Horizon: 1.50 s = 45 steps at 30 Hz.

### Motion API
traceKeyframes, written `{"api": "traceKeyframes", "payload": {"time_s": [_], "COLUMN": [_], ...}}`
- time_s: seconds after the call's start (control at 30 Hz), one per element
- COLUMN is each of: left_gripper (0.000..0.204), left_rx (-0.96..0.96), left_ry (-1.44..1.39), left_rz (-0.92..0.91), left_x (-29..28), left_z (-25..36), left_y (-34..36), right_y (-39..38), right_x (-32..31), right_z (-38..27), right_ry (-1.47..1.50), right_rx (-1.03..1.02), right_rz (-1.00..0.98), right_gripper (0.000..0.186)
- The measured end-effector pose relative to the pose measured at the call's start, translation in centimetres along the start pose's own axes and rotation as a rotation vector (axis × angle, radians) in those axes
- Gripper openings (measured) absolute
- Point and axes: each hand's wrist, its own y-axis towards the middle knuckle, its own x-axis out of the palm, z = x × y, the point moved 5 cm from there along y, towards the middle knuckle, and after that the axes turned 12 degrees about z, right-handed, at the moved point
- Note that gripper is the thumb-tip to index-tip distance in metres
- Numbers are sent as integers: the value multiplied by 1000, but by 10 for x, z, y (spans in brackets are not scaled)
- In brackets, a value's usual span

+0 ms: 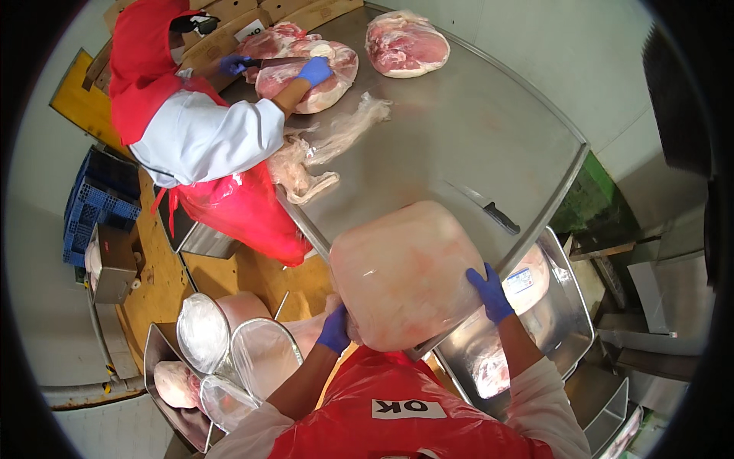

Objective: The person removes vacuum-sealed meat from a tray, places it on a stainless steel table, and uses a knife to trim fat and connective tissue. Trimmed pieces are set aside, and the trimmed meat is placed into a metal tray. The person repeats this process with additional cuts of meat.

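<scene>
brushed, dull-shining steel table (459, 145); glossy plastic-wrapped meat block (397, 271); smooth, perhaps nitrile gloves on hands (489, 292).

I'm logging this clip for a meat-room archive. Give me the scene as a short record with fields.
Setting: steel table
Left hand: blue glove, grips lower left edge of wrapped meat block
Right hand: blue glove, grips block's right edge
Block: large, pale, in clear film, over the table's near edge
Also on table: knife, raw cut, loose film
Co-worker: red apron, cutting meat at far left
</scene>
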Motion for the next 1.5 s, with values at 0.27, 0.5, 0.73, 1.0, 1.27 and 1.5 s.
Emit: {"api": "traceKeyframes", "payload": {"time_s": [0.27,0.5,0.73,1.0,1.27,1.5], "left_gripper": [22,19,25,16,23,27], "left_rx": [-130,243,397,998,354,424], "left_ry": [-111,118,227,590,130,246], "left_rz": [14,5,-257,-426,-584,-321], "left_x": [7,49,91,280,312,183], "left_z": [37,130,167,152,90,153], "left_y": [-4,-92,-74,-177,-141,-165], "right_y": [-65,-71,-41,24,-11,-35], "right_x": [18,32,32,-35,-75,-82], "right_z": [14,46,-9,-25,-3,-21], "right_ry": [-38,280,467,446,709,803], "right_rx": [5,298,228,18,-162,-129], "right_rz": [61,-35,-255,-201,-57,27], "right_gripper": [62,68,67,52,54,59]}}
